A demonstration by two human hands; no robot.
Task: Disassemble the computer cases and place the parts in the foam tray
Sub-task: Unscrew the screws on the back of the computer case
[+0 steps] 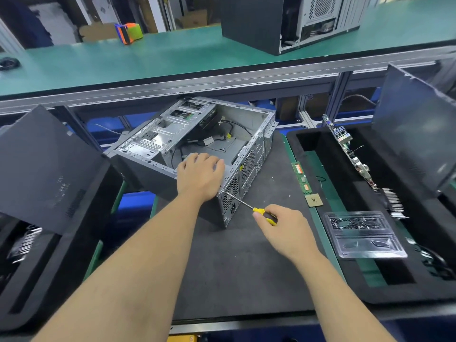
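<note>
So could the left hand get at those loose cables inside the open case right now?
Probably yes. The left hand rests on the case's near rim, the side is open, and the cables lie uncovered just beyond it.

Two computer cases: an open one (197, 141) lying on the dark surface (246, 267), another (291, 21) on the green shelf behind. One screwdriver (256, 209), one memory stick (301, 177), one processor chip (313, 200), one clear plastic tray (362, 234) (its small screws too blurred to count). Two foam trays (345, 183) (37, 280).

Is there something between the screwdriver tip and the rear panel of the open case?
Nothing visible. The screwdriver, gripped by the right hand, already reaches the rear panel of the case, beside the left hand.
</note>
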